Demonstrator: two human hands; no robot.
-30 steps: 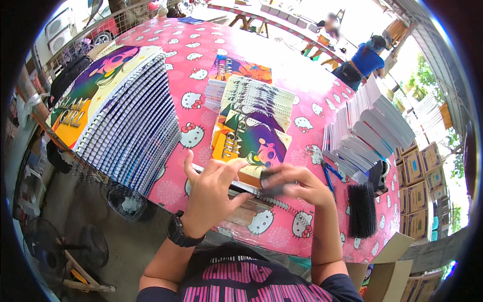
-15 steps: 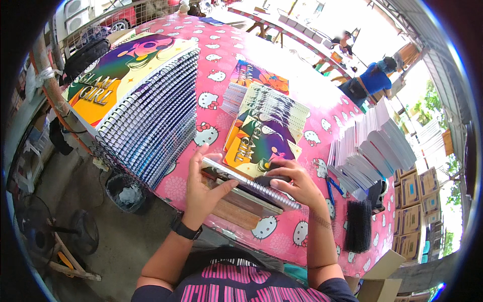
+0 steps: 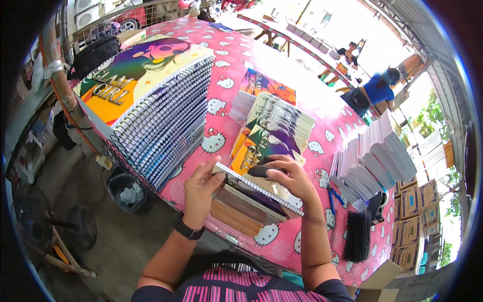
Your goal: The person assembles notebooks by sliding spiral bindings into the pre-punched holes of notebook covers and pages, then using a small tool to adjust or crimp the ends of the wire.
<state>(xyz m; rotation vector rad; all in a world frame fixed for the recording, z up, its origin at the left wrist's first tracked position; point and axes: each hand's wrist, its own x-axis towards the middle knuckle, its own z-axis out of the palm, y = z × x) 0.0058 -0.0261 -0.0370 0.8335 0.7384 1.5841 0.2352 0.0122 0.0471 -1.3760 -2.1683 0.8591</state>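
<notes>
My left hand (image 3: 199, 190) grips the left end of a spiral-bound notebook (image 3: 254, 194) that lies on a small stack of notebooks at the near edge of the pink patterned table (image 3: 221, 90). My right hand (image 3: 287, 177) rests on top of that notebook and is shut on a small dark tool (image 3: 259, 171). The wire spiral runs along the notebook's near edge. Just beyond my hands lies a fanned pile of colourful covers (image 3: 269, 133).
A tall stack of spiral notebooks (image 3: 156, 110) stands at the left of the table. White paper blocks (image 3: 375, 161) sit at the right, with black wire combs (image 3: 358, 235) and blue-handled pliers (image 3: 332, 197) near them. Cardboard boxes (image 3: 415, 211) stand far right. Two people are at work in the distance.
My head has turned, so the table sits differently in view. Both hands stayed on the notebook; my right hand slid along its top with the dark tool.
</notes>
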